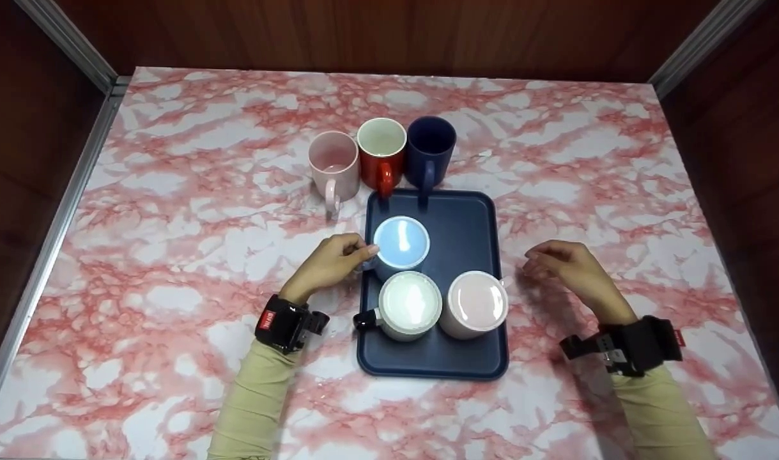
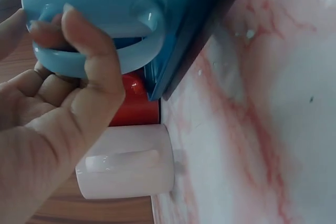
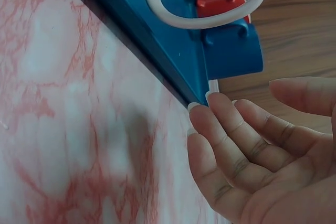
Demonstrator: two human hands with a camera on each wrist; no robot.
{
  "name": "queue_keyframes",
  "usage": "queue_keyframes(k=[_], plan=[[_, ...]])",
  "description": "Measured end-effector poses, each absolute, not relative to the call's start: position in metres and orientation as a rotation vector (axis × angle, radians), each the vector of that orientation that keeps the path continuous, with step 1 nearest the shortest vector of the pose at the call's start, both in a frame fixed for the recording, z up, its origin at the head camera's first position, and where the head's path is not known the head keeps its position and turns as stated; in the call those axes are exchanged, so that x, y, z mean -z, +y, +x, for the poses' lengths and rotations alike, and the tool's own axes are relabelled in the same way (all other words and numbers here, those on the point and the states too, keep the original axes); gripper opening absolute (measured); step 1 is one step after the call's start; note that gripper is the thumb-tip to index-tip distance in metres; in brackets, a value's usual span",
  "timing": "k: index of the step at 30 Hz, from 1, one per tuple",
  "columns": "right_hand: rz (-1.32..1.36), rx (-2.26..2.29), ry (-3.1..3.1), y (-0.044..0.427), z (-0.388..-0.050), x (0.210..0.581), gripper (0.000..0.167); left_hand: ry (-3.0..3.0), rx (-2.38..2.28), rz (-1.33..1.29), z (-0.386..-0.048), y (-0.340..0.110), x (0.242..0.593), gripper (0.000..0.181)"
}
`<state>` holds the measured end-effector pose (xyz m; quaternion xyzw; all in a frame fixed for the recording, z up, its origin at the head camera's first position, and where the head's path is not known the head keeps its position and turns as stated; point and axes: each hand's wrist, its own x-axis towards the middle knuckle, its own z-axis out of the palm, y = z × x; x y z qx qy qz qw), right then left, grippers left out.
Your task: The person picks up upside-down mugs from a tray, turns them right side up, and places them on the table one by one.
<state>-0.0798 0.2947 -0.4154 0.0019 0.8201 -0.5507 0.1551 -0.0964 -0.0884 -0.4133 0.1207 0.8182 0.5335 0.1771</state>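
Note:
My left hand (image 1: 330,263) holds the handle of a light blue mug (image 1: 402,243), its fingers curled about the handle in the left wrist view. This mug is at the left side of the dark blue tray (image 1: 459,214), its flat closed end facing up. In front of it on the tray are a white mug (image 1: 410,305) with a black handle and a pale pink mug (image 1: 477,303), both also closed end up. Right of the tray, my right hand (image 1: 571,271) hovers with loosely bent fingers and holds nothing; the pale pink mug's handle (image 3: 205,22) is nearby.
Behind the tray, a pink mug (image 1: 335,166), a red mug (image 1: 382,153) with a white inside and a dark blue mug (image 1: 431,150) stand upright in a row, handles toward me. Wooden panels (image 1: 389,35) border the red-and-white marbled table (image 1: 191,223).

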Motion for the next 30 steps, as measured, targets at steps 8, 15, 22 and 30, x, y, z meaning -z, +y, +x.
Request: queue_keyframes(k=[8,15,22,30], plan=[[-0.022,1.601,2.343,0.290,-0.078,0.412,0.032,2.319,-1.572,0.349,-0.096,-0.087,0.424,0.031],[-0.025,1.574,2.343,0.288,-0.079,0.410,0.031,2.256,-1.660,0.348,-0.093,-0.088,0.427,0.028],[-0.058,1.616,2.329,0.281,-0.081,0.406,0.030,2.171,-1.747,0.341,-0.091,-0.086,0.429,0.027],[-0.121,1.649,2.304,0.275,-0.082,0.400,0.028,2.201,-1.789,0.371,-0.090,-0.084,0.428,0.021]])
